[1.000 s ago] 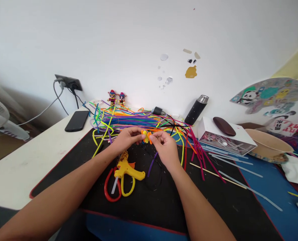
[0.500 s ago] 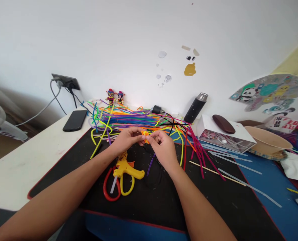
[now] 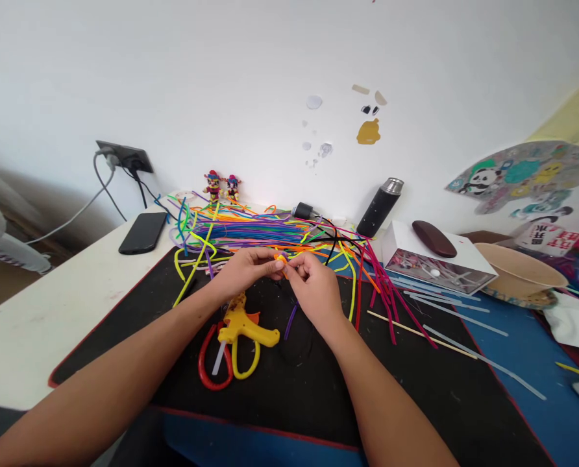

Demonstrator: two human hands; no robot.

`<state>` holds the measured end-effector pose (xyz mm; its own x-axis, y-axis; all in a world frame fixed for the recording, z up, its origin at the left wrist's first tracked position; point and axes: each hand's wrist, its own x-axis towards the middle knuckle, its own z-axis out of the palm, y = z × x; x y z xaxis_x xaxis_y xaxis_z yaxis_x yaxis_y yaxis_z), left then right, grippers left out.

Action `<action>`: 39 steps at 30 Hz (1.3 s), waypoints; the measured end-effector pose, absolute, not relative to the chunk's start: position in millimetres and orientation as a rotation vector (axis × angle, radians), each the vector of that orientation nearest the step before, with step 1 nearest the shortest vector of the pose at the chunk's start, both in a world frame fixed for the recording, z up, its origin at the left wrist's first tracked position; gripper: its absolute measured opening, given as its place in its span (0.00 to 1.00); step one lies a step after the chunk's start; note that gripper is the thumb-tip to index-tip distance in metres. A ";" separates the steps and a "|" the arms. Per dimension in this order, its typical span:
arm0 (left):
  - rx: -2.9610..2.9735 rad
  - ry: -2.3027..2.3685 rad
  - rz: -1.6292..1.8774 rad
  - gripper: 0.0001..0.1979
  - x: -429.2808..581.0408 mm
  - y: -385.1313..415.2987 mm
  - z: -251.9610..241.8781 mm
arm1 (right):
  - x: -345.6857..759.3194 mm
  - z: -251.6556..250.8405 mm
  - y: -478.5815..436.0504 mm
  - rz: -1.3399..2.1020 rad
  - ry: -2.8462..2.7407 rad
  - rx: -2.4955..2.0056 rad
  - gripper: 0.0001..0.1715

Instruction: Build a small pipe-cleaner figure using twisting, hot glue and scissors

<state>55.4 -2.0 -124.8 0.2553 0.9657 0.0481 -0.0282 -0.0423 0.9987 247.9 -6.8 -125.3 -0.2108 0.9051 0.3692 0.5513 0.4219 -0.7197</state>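
A small orange and yellow piece (image 3: 282, 260) is pinched between my two hands above the black mat (image 3: 289, 402). My left hand (image 3: 247, 269) grips it from the left, and my right hand (image 3: 315, 279) has its thumb and finger closed on its right side. Fingers cover most of the piece. Below my left hand lies a yellow glue gun (image 3: 248, 325) with a clear glue stick, over scissors with a red and a yellow handle (image 3: 245, 371). A purple stem (image 3: 291, 321) rests on the mat below my right hand.
Colorful pipe cleaners (image 3: 250, 230) are piled behind my hands. A phone (image 3: 143, 233) lies at left, two small figures (image 3: 212, 185) stand behind. At right are a black flask (image 3: 380, 209), a white box (image 3: 401, 243), glue sticks (image 3: 484, 363) and a bowl (image 3: 518, 269).
The orange and yellow piece has turned slightly between my fingertips and shows less of its face. My hands remain in nearly the same place, and the view has shifted slightly.
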 end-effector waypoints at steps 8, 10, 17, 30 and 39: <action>1.336 0.985 1.036 0.25 55.9 -2.4 -126.9 | 245.2 -126.9 -10.1 0.532 -1.947 -1.265 0.10; 1.326 0.976 1.036 0.26 55.6 -1.7 -128.0 | 245.3 -127.5 -9.7 0.544 -1.946 -1.268 0.10; 1.344 0.987 1.093 0.28 52.9 1.5 -129.3 | 246.1 -128.2 -7.8 0.660 -1.822 -1.165 0.15; 1.206 1.098 1.428 0.29 34.7 13.6 -125.0 | 248.1 -141.0 2.7 0.585 -2.059 -1.336 0.13; 1.187 1.031 1.414 0.28 35.2 12.9 -123.1 | 235.4 -145.1 13.4 0.279 -2.385 -1.563 0.20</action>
